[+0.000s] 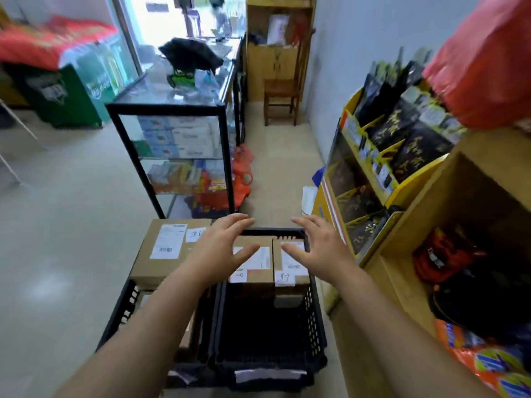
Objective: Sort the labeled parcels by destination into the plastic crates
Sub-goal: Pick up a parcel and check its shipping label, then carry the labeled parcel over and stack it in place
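Parcels sit in two black plastic crates on the floor, side by side and touching. A large brown parcel (169, 251) lies across the far end of the left crate (120, 314), its top above the rim, with a printed shipping label and a small handwritten slip facing up. In the right crate (314, 326), two smaller parcels stand packed against the far wall: the left small parcel (255, 278) and the right small parcel (293, 271), pressed against each other, each with a white label and a handwritten slip. The near part of that crate holds nothing I can make out. A white tag (267, 374) is stuck on its near wall.

Both of the person's arms reach forward over the right crate. The left hand (221, 245) is spread, fingers straight and apart, gripping nothing, above the left small parcel. The right hand (319, 248) is likewise spread and loose, above the right small parcel. I cannot tell whether either palm touches cardboard.

Beyond the crates stands a glass display cabinet (169, 145) with boxed goods. On the right are a yellow display rack (370, 173) of dark packets and a wooden shelf (459, 202). A wooden chair (280, 93) stands at the far wall.
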